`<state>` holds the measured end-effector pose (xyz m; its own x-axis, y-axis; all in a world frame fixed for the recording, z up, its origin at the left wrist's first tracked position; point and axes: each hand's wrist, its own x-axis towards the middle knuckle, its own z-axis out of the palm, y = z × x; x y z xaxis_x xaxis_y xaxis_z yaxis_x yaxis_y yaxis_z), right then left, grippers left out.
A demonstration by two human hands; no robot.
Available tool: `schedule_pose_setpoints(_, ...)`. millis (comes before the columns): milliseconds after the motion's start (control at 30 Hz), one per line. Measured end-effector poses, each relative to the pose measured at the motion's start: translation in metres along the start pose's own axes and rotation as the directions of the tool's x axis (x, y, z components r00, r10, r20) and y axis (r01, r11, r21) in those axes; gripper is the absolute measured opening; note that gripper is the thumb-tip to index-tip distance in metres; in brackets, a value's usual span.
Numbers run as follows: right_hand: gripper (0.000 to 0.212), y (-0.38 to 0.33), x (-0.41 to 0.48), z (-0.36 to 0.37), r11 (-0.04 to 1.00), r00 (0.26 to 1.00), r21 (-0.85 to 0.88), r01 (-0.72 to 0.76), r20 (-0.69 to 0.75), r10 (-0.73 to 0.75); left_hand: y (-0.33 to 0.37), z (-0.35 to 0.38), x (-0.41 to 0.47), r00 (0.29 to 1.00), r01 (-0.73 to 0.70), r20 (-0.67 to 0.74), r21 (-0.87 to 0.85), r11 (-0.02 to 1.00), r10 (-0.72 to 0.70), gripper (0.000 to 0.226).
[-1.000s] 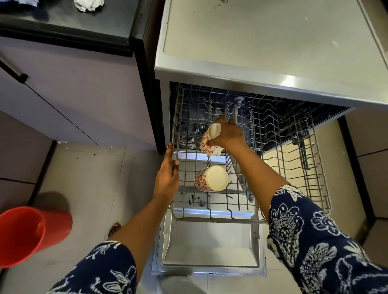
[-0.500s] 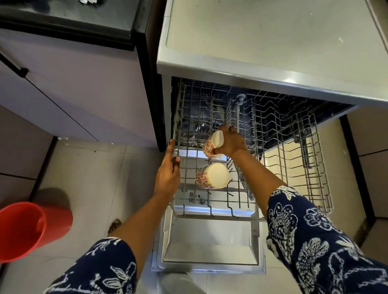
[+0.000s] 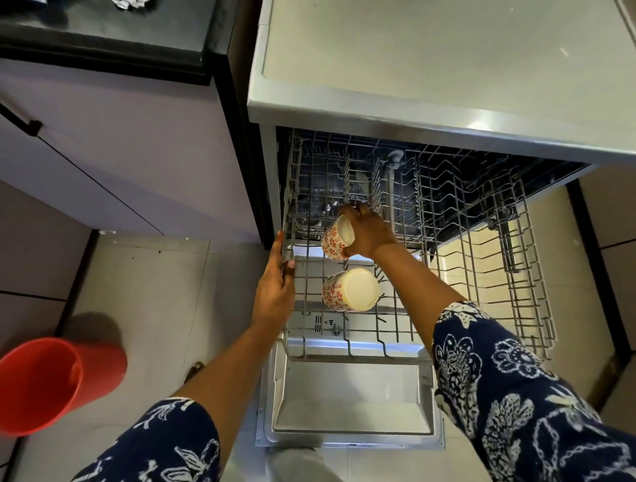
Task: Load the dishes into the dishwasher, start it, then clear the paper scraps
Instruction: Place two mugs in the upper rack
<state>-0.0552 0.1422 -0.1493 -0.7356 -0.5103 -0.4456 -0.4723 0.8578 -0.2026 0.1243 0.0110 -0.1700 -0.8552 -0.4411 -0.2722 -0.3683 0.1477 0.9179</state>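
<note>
Right now the right hand (image 3: pixel 370 234) has its fingers wrapped round a cup (image 3: pixel 335 239), tilted, just over the left row of the rack (image 3: pixel 481 275), twd the back. The left hand (image 3: pixel 275 285) pinches the rack's left rim btw thumb and fingers, prob. to steady it. A second cup (image 3: pixel 349 290) already sits in the same row, nearer the rack's front, leaning on the prongs w/ its cream end up.

To do this well: tip the held cup mouth-down, seat it btw two prongs w/ a gap to its neighbour so they don't knock, and let go only once it rests on the wire.

Both cups look like glazed ceramic: smooth, round, cream w/ a red flower print, so hard and prob. slippery. The rack is thin grey wire in a grid w/ upright prongs. Below the rack's front lies the shiny metal door (image 3: pixel 351 402). A crumpled paper scrap (image 3: pixel 130 2) sits on the dark counter (image 3: pixel 120 31), far left of the rack.
</note>
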Motion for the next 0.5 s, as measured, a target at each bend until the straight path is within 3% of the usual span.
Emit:
schedule_pose_setpoints(200, 0.100, 0.009, 0.001, -0.003, 0.999, 0.999, 0.039, 0.020, 0.032, -0.022, -0.001, 0.001, 0.000, 1.000, 0.001, 0.000, -0.009, 1.000, -0.001, 0.051)
schedule_pose_setpoints(500, 0.103, -0.003, 0.010, -0.008, 0.992, 0.991, -0.105, -0.068, 0.111, 0.080, -0.005, 0.002, 0.003, 1.000, -0.013, -0.004, 0.007, 1.000, 0.013, 0.053)
